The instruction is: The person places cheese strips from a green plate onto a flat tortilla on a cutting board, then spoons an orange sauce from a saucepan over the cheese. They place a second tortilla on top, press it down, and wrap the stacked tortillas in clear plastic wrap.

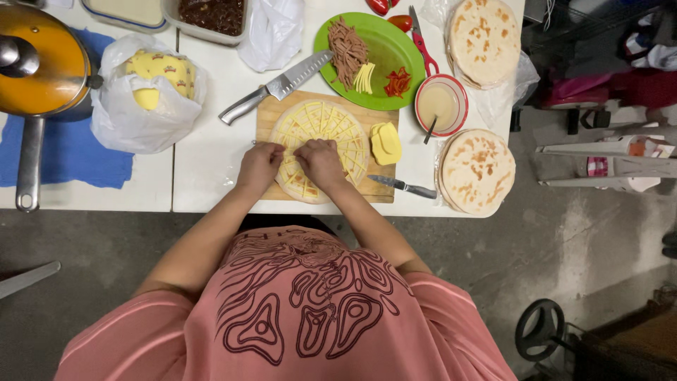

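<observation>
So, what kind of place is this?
Probably a makeshift food-preparation spot, not a proper kitchen: white tables on a bare concrete floor, with a cutting board, knife and stacked flatbreads.

Matt wooden cutting board (381,116); glossy green plastic plate (395,49); shiny steel knife (278,88); blue cloth (70,152).

Left hand (259,164) and right hand (321,159) side by side, fingers seemingly curled.

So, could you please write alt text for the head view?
Both hands, left hand and right hand, rest on a round flatbread topped with yellow cheese strips on a wooden cutting board on a white table. A large steel chef's knife lies beside it.
</observation>
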